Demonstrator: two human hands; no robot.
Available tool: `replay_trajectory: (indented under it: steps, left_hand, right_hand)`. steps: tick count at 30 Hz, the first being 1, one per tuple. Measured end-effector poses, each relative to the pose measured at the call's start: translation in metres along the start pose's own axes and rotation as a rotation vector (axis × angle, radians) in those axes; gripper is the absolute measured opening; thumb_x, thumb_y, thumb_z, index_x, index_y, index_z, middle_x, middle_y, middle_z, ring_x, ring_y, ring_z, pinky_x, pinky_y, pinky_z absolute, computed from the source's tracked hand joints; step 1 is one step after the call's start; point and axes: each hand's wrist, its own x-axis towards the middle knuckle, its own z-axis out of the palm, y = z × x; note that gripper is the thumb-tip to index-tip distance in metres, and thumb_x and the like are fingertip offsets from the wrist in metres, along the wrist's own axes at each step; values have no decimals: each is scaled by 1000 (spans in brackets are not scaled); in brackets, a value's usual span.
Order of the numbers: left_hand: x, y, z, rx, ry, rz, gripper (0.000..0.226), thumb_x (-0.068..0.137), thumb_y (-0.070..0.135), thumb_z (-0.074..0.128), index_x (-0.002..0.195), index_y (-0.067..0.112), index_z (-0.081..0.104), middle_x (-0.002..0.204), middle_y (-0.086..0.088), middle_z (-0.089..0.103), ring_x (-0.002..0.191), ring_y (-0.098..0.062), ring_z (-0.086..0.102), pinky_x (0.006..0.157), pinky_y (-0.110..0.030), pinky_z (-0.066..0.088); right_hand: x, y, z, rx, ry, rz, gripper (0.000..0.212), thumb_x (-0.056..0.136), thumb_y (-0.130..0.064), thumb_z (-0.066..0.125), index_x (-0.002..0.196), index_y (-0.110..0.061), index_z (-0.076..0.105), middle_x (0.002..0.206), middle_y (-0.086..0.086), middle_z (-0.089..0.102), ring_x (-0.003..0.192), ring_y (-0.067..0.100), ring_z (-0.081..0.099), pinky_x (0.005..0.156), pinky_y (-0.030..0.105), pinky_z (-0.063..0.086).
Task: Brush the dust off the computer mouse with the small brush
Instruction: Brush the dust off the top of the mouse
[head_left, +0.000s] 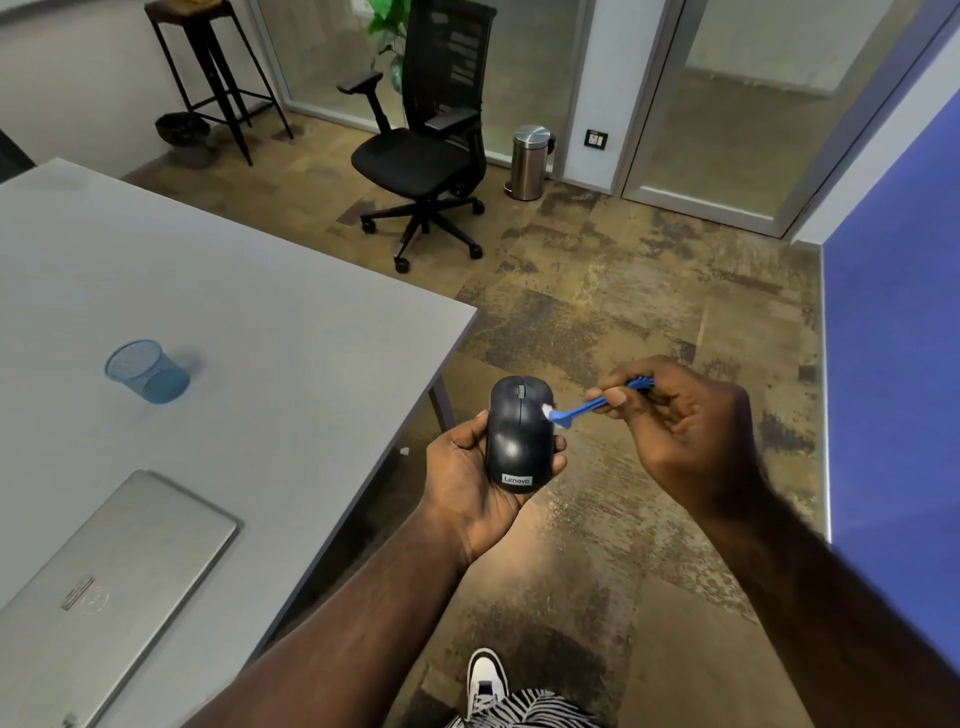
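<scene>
A black computer mouse (518, 434) with a grey label at its near end rests top up in my left hand (467, 478), held in the air past the table's right edge. My right hand (685, 421) pinches the handle of a small blue brush (576, 410). The brush's white bristles touch the mouse's right side near the front, level with the scroll wheel.
A grey table (234, 291) fills the left, with a blue mesh pen cup (148, 371) and a shut silver laptop (111, 582) on it. A black office chair (423, 145), a steel bin (529, 161) and a tall stool (218, 78) stand farther back. A blue panel (893, 395) runs along the right.
</scene>
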Motion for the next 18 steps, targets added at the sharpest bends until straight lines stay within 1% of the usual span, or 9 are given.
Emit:
replay_trajectory:
  steps: [5,7,9,10,11,13,14,16,18]
  left_hand:
    - [0,5,-4,-33,-41,30,52,92,30,35,131,1,54,131,-26,58,99,-36,65,78,-45,56]
    - [2,6,-7,-49,-40,20,53,95,31,33,132,0,53,132,-27,57,105,-37,61,89,-48,51]
    - [4,6,-11,-60,-12,10,54,96,31,33,133,-2,53,134,-27,55,115,-40,52,107,-51,38]
    - [4,6,-12,-54,-8,9,54,96,32,33,133,-2,53,135,-26,54,117,-40,49,107,-52,38]
    - [4,7,-12,-40,-5,15,54,95,32,34,132,-1,54,135,-25,55,116,-40,51,99,-51,44]
    - [3,8,-11,-16,13,31,52,93,32,36,125,-1,61,128,-24,60,99,-37,61,76,-45,53]
    - [2,9,-11,-11,31,40,52,92,32,37,121,-1,64,124,-24,62,91,-36,63,71,-43,54]
    - [-1,12,-13,-1,61,56,53,92,33,35,123,1,64,123,-24,62,86,-34,63,69,-40,52]
    - [-5,17,-16,0,66,75,54,94,35,33,125,3,63,127,-22,62,88,-32,62,70,-39,51]
  right_hand:
    - [-7,-1,2,38,-55,-47,8,86,-5,66,91,-7,72,85,-1,75,76,10,74,60,37,58]
    - [-9,-5,2,92,-96,-67,8,86,-3,67,90,-7,72,86,-5,75,79,3,73,64,28,59]
    - [-9,-11,3,179,-136,-67,7,86,-5,65,90,-10,69,88,-9,73,81,-1,72,68,18,57]
    - [-8,-13,3,229,-142,-47,6,87,-8,63,90,-11,68,88,-9,74,82,0,73,69,18,57]
    - [-7,-15,4,285,-132,-4,6,87,-11,62,90,-12,68,87,-8,75,82,3,74,69,20,58]
    - [-4,-14,5,420,-85,114,6,88,-12,64,90,-15,69,85,-4,77,82,13,75,68,27,60]
    - [-1,-14,6,486,-46,179,9,88,-13,65,89,-19,71,87,-2,76,82,17,75,67,29,61]
    - [5,-13,8,606,42,307,5,86,-28,70,88,-28,75,88,-3,74,79,16,72,64,29,60]
    - [8,-10,14,729,84,461,25,73,-50,78,87,-28,76,80,-5,70,73,10,67,59,25,57]
